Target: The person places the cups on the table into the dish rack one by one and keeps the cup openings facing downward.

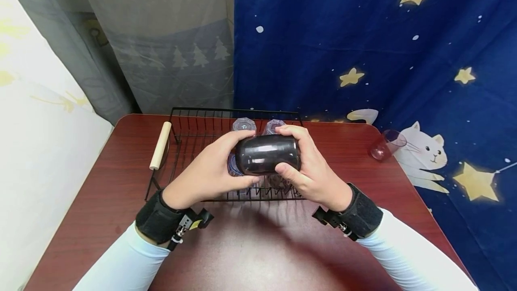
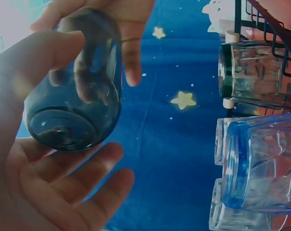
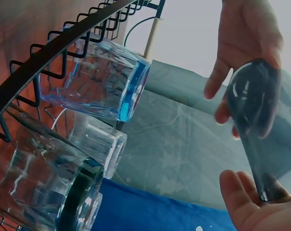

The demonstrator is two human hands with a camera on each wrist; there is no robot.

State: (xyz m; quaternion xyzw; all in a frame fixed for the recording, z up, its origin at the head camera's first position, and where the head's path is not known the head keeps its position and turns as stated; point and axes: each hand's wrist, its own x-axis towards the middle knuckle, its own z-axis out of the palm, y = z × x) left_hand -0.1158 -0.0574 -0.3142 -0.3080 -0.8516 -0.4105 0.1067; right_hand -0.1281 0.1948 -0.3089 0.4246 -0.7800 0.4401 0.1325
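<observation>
Both hands hold a dark, see-through drinking glass (image 1: 267, 154) on its side above a wire rack. My left hand (image 1: 214, 163) is at its rounded base, thumb along the upper side and fingers below. At the other end my right hand (image 1: 311, 167) grips the glass, thumb on the near side and fingers over the far side. In the left wrist view, the base of the dark glass (image 2: 73, 127) faces the camera, with the left fingers spread beneath it. The right wrist view shows the wider end of the glass (image 3: 284, 144) by the right palm.
Below the hands stands a black wire dish rack (image 1: 176, 165) with a wooden handle (image 1: 160, 146). Upturned in it are a blue-tinted glass (image 3: 94, 79), a green-based glass (image 3: 54, 178) and clear glasses (image 1: 244, 124). A pink glass (image 1: 385, 146) stands at the table's right edge.
</observation>
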